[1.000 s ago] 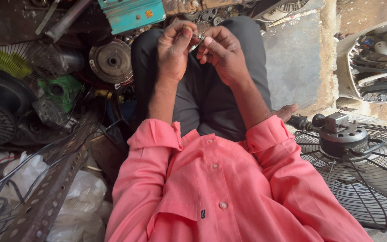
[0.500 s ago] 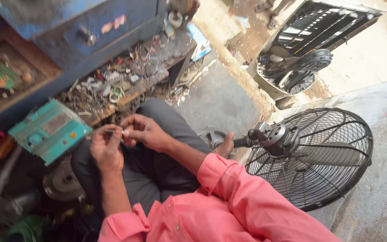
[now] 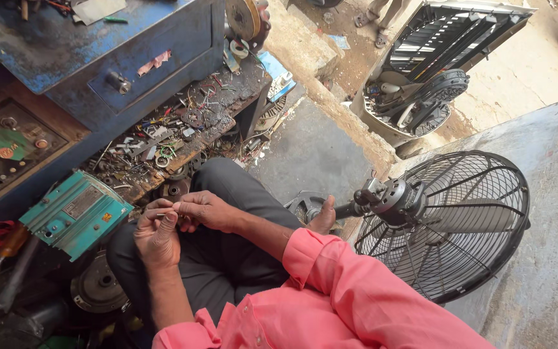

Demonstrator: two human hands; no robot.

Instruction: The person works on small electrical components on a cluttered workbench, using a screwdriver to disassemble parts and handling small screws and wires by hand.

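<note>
Wire piece (image 3: 165, 214), thin and short, is pinched between the fingertips of the left hand (image 3: 156, 234) and the right hand (image 3: 208, 211), both grips clamped on it above the lap of dark trousers (image 3: 227, 271). What exactly it is cannot be told. Beyond the knees a low, grimy tabletop (image 3: 182, 129) carries tangled wires and metal scraps up to its near edge. A blue cabinet with a drawer (image 3: 137, 64) stands behind it. A teal rectangular box with a grey label plate (image 3: 75, 213) lies just left of the hands. A black caged fan (image 3: 447, 223) lies on the concrete floor (image 3: 550, 194) at right.
</note>
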